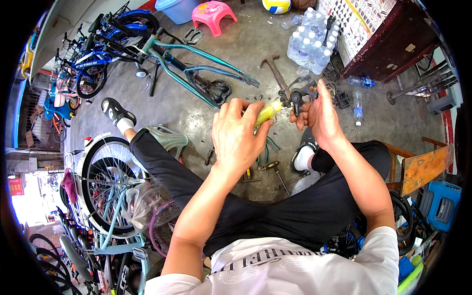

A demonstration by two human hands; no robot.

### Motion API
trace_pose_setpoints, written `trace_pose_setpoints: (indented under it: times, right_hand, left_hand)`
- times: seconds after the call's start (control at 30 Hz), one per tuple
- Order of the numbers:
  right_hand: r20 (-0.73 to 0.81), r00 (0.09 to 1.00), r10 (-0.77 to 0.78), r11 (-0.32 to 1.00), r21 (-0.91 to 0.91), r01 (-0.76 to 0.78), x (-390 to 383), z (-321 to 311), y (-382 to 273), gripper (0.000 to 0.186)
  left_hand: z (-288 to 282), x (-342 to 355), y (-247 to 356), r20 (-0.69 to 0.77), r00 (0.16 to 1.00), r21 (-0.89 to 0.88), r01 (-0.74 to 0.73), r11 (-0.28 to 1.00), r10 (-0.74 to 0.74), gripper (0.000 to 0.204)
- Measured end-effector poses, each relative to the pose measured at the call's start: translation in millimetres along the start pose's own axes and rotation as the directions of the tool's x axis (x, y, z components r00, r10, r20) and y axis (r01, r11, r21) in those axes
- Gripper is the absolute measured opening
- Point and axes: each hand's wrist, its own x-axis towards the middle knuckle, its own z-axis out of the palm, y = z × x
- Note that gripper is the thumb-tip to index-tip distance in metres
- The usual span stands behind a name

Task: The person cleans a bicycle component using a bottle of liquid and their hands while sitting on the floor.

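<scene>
Out in front of me, my left hand (239, 130) is closed around a yellow, tapered tool (268, 113) whose exact kind I cannot make out. Its pale tip points right, at a black metal bicycle part (297, 96) with jointed arms. My right hand (322, 115) has its fingers curled under that part, gripping it from the right, with the palm partly turned up. Some of the part is hidden behind the fingers. Just beyond lies a hammer (276, 73) on the floor. Below the hands are green-handled pliers (268, 150) and a T-handled wrench (274, 172).
A teal bicycle frame (187, 66) lies ahead to the left, near a pink stool (214, 17). Packed water bottles (312, 42) stand at the far right by a dark cabinet (388, 49). A light-blue bicycle (115, 196) is at my left, a wooden chair (425, 168) at my right.
</scene>
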Motion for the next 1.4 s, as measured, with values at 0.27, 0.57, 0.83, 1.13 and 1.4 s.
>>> trace_pose_setpoints:
  times: [0.27, 0.57, 0.83, 1.13, 1.4]
  right_hand:
    - [0.014, 1.0, -0.002, 0.999, -0.035, 0.002, 1.3, -2.7, 0.3, 0.092]
    - [0.005, 1.0, -0.002, 0.999, -0.038, 0.003, 1.1, -2.1, 1.5, 0.095]
    - [0.009, 1.0, -0.018, 0.998, -0.061, 0.018, 0.5, -4.5, 0.8, 0.097]
    - [-0.066, 0.997, -0.032, 0.999, 0.008, 0.032, -2.4, 2.3, -5.6, 0.088]
    - [-0.016, 0.996, 0.086, 0.98, 0.18, -0.082, -3.0, 0.4, -10.9, 0.081]
  left_hand:
    - [-6.3, 5.9, 5.3, 0.044, 0.999, 0.028, -0.021, 0.999, 0.02, 0.037]
    - [-6.1, 5.9, 4.2, 0.033, 0.999, 0.028, -0.016, 0.999, 0.015, 0.037]
    - [-6.5, 1.0, 4.2, 0.059, 0.998, 0.032, 0.001, 0.999, -0.003, 0.037]
    - [1.8, -1.7, 1.6, 0.029, 0.999, 0.004, 0.02, 1.0, -0.02, 0.037]
    - [3.1, 4.5, 5.1, -0.037, 0.997, -0.055, 0.059, 0.997, -0.061, 0.038]
